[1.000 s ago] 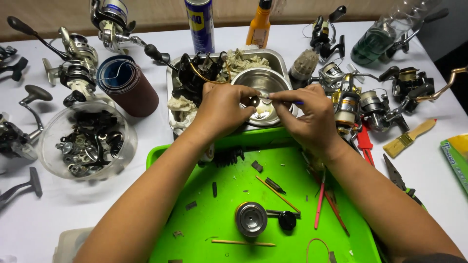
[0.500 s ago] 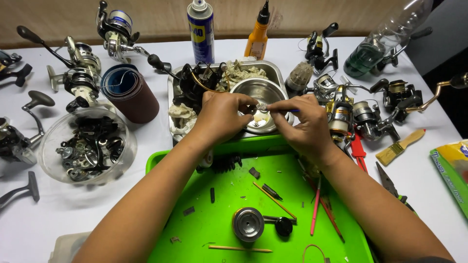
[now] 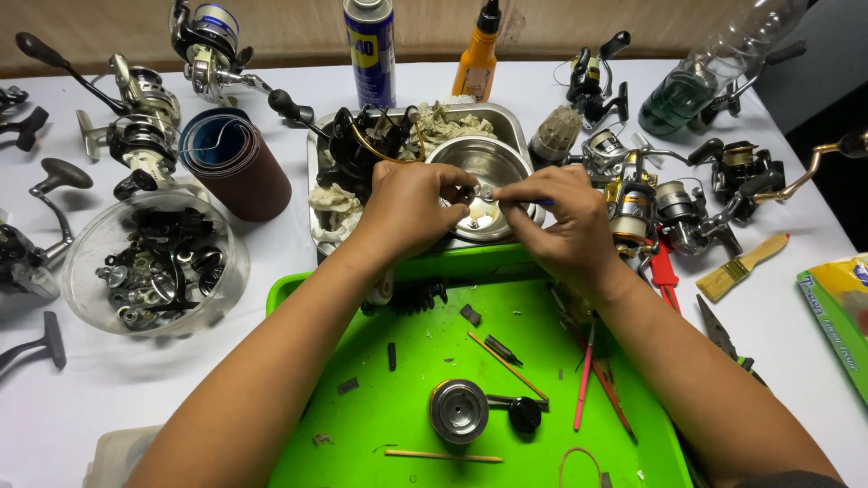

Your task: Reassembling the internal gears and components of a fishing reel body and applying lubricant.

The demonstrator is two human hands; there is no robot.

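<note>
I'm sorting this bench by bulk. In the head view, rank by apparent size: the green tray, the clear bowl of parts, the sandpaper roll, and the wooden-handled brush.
Largest to smallest as they appear:
1. green tray, though it lies nearest the camera, which flatters it
2. clear bowl of parts
3. sandpaper roll
4. wooden-handled brush

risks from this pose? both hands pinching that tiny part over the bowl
1. The small metal part is pinched only at fingertips by the left hand and right hand; a slip could send it outside the steel bowl into the clutter.
2. The right hand sits close to the fishing reels; a jerk might knock one.
3. Both forearms cross the green tray; loose bits there could get swept off.
</note>
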